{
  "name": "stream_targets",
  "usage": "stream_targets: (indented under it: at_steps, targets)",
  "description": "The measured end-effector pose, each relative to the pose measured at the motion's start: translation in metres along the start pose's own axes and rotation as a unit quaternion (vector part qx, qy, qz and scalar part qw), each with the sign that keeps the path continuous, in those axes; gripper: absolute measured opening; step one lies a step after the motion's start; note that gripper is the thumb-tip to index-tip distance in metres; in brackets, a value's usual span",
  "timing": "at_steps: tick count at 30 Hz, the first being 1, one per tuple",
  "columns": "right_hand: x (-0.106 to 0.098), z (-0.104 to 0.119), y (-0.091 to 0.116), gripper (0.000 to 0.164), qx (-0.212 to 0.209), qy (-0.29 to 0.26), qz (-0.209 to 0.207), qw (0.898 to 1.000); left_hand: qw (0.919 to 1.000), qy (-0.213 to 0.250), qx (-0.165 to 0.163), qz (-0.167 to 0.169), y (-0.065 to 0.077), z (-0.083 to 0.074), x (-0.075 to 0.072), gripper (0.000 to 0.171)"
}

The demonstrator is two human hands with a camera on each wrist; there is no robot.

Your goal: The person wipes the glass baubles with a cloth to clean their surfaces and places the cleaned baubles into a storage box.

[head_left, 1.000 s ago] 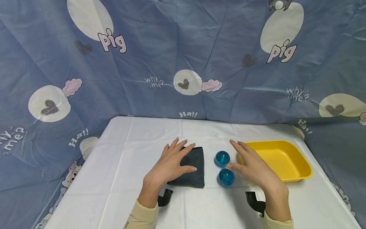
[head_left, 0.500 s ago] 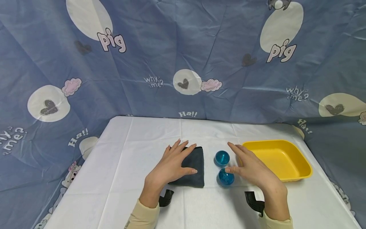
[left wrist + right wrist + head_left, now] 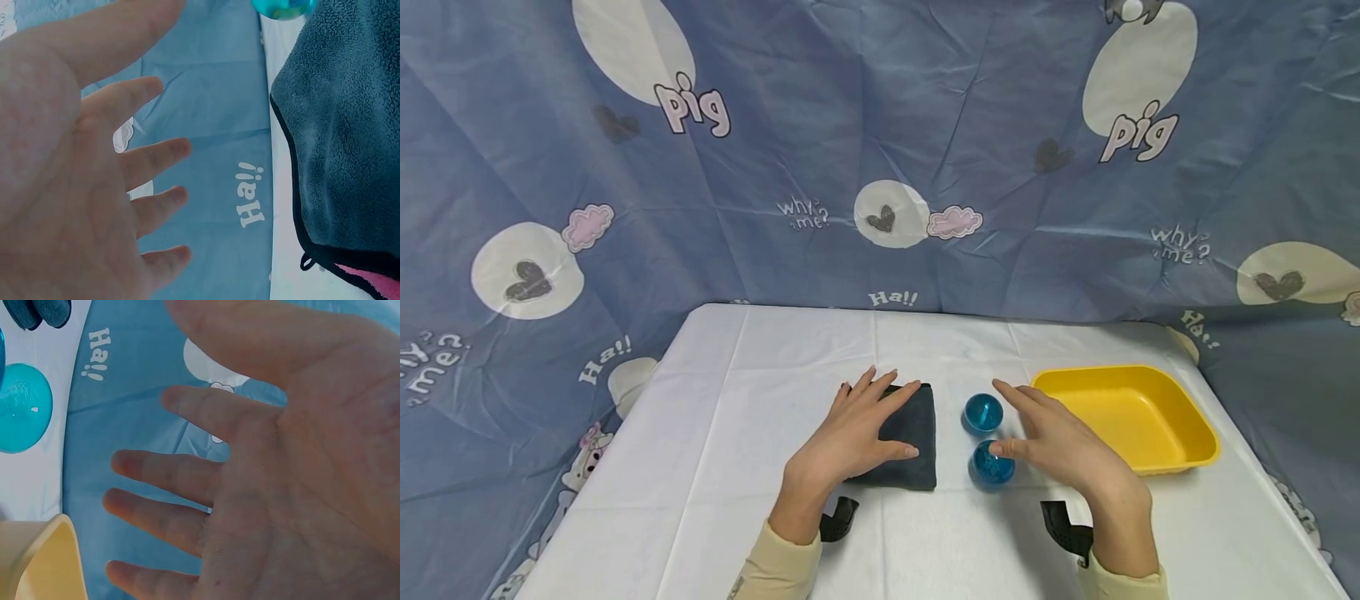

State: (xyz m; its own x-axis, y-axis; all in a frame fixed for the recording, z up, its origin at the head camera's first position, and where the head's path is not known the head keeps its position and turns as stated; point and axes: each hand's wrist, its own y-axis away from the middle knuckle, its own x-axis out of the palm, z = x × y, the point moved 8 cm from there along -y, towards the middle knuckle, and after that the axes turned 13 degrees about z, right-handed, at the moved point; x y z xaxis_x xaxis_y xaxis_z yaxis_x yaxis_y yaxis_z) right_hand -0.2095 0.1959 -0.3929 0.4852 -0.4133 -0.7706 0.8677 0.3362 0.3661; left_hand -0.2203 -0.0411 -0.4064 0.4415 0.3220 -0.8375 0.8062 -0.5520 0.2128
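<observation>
My left hand [image 3: 848,435], fingers spread, hovers over the left part of a folded dark grey towel [image 3: 916,437]. In the left wrist view the palm [image 3: 69,206] holds nothing, and the towel's black edging and a bit of pink show. Two small clear blue bowls stand right of the towel: a far bowl [image 3: 982,413] and a near bowl [image 3: 993,468]. Above and beside them hangs my right hand [image 3: 1067,437], fingers extended, its thumb overlapping the near bowl in the head view. Nothing lies in its palm [image 3: 275,506] in the right wrist view.
A yellow plastic basin [image 3: 1180,433] sits at the right, partly behind my right hand. A white cloth [image 3: 760,400] covers the table. Behind it hangs a blue printed curtain [image 3: 805,150]. Black wrist mounts [image 3: 1066,529] stick out under both wrists.
My right hand has drifted slightly left, so its thumb now overlaps the near bowl. The left hand has shifted slightly right. Towel, bowls and basin stay put.
</observation>
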Motion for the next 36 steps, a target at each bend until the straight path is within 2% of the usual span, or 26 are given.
stream_targets:
  at_steps: [15, 22, 36]
  targets:
    - [0.001, 0.005, -0.002, 0.084, -0.01, 0.013, 0.004, 1.0, 0.9997, -0.02, 0.011, 0.013, -0.005, -0.006, 0.007, 0.083]
    - [0.003, 0.004, -0.002, 0.082, -0.006, 0.003, 0.01, 1.0, 0.9989, -0.04, 0.017, 0.02, -0.01, -0.01, 0.012, 0.085]
    - [0.004, 0.003, -0.002, 0.083, 0.001, -0.001, 0.017, 1.0, 0.9982, -0.048, 0.018, 0.033, -0.013, -0.014, 0.019, 0.086]
